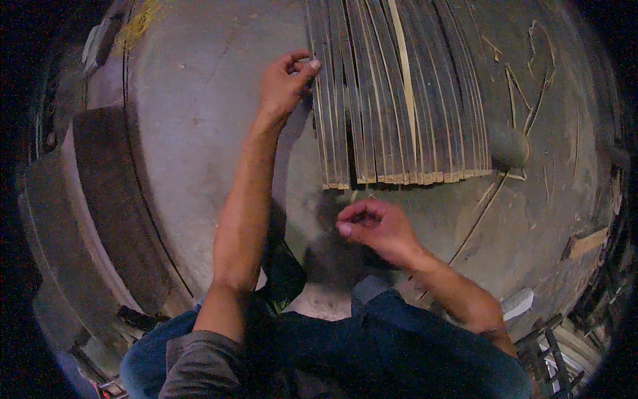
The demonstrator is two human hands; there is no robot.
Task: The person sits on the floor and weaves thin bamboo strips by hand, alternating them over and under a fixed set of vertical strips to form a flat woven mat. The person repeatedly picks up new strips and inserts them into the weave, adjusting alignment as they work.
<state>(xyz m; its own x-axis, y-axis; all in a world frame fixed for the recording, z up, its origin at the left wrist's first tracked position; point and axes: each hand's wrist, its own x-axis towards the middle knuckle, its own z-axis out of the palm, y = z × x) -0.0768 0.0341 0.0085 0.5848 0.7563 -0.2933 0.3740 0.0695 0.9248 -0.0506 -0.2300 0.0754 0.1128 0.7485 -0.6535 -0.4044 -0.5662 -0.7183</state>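
A bundle of long, narrow dark wooden strips [425,126] with pale edges lies side by side on the grey floor, its cut ends toward me. One paler strip [403,63] stands out among them. At the far left side of the bundle is my left hand [284,83], its thumb and fingers bent together against the outermost strip. Whether it grips that strip or something thin cannot be made out. My right hand [384,231] hovers just nearer than the cut ends, fingers curled to the thumb. Anything pinched there is too small or hidden to see.
Dark flat boards [123,199] lie along the left. Yellow stringy material [138,25] is at the far left. Thin splinters [522,100] and a cylindrical object [510,147] lie right of the bundle. A wood block [587,244] sits farther right.
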